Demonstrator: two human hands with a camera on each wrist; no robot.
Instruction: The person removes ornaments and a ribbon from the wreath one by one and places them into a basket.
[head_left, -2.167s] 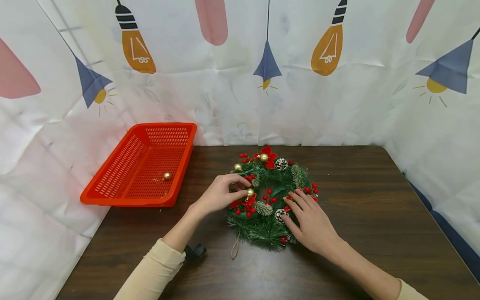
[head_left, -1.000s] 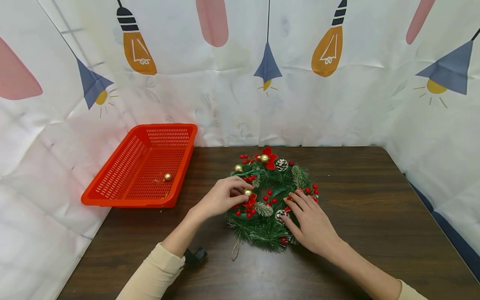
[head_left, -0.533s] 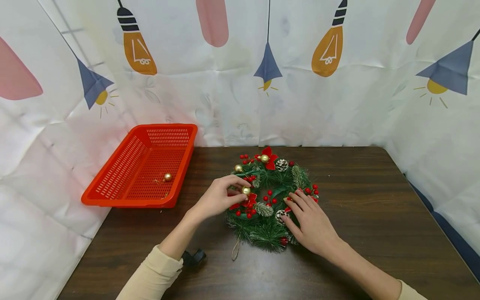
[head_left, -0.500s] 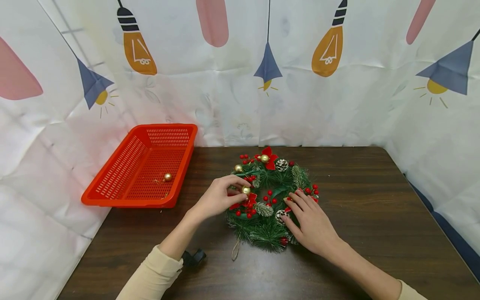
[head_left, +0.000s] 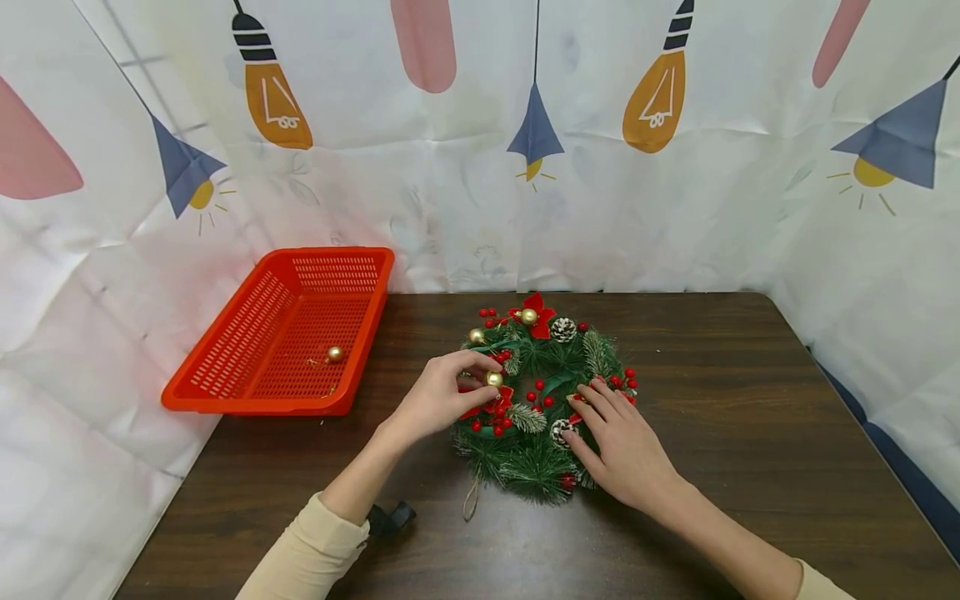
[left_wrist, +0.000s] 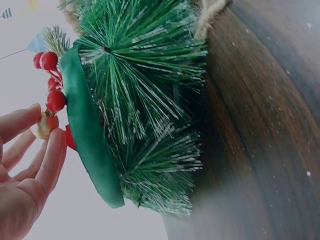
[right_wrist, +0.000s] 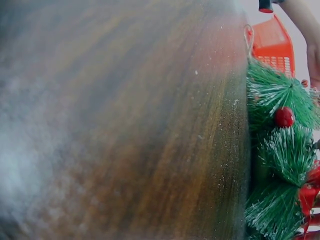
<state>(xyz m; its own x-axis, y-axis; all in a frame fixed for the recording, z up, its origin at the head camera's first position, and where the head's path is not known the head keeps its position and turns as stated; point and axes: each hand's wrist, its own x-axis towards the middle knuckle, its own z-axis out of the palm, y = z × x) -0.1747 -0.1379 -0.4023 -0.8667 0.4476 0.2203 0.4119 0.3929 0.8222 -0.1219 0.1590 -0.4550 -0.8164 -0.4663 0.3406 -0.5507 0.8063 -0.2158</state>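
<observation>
A green Christmas wreath [head_left: 536, 467] lies on the table, decorated with red berries, red flowers, frosted sprigs and pine cones. My left hand [head_left: 448, 393] pinches a small gold bauble [head_left: 494, 379] between thumb and fingers at the wreath's left side. In the left wrist view this bauble [left_wrist: 45, 126] sits close by red berries [left_wrist: 56, 100] and a green ribbon [left_wrist: 90, 135]. My right hand [head_left: 621, 446] rests on the wreath's right side with fingers spread and fairly straight, the thumb near a pine cone [head_left: 562, 432]. Two further gold baubles are at the wreath's upper left.
A red plastic basket [head_left: 360, 367] stands at the table's left, holding another gold bauble [head_left: 335, 354]. A twine loop [head_left: 470, 502] sticks out from the wreath's near edge. A black object [head_left: 392, 518] shows beside my left wrist. A printed curtain [head_left: 465, 208] hangs behind the table.
The pinched bauble has shifted slightly to and fro with my left fingers, ending a little up and left of where it was two seconds ago. My right hand stays put.
</observation>
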